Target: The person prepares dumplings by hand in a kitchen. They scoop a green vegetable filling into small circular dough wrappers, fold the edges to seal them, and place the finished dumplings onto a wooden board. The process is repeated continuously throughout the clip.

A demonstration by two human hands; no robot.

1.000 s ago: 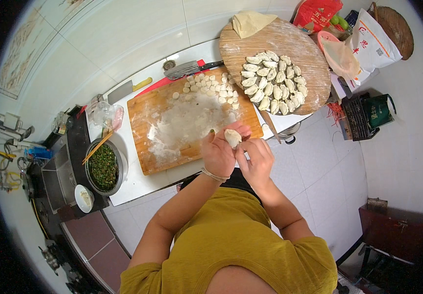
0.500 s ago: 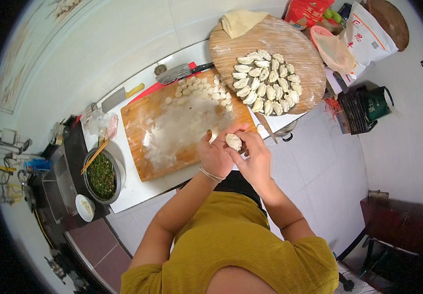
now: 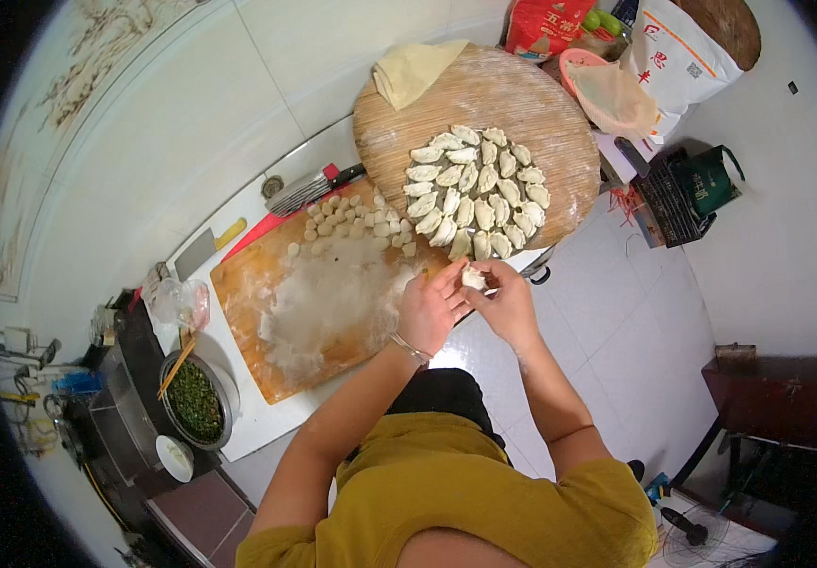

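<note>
A pale, floury dumpling is pinched between the thumb and fingers of my right hand. Alongside it, my left hand lies open with the fingers stretched out, their tips close to the dumpling; whether they touch it I cannot tell. Both hands are over the right front corner of a floured wooden board. Just beyond them, finished dumplings are set close together on a round slatted tray. Small dough pieces cluster along the board's far edge.
At the left stand a bowl of chopped green filling with chopsticks across it and a small white bowl. A cleaver and a black-handled knife lie behind the board. A folded cloth rests on the tray.
My view has shifted and turned. Both hands have moved with the dumpling toward the round tray. My left fingers have straightened, and the dumpling now sits in my right fingers.
</note>
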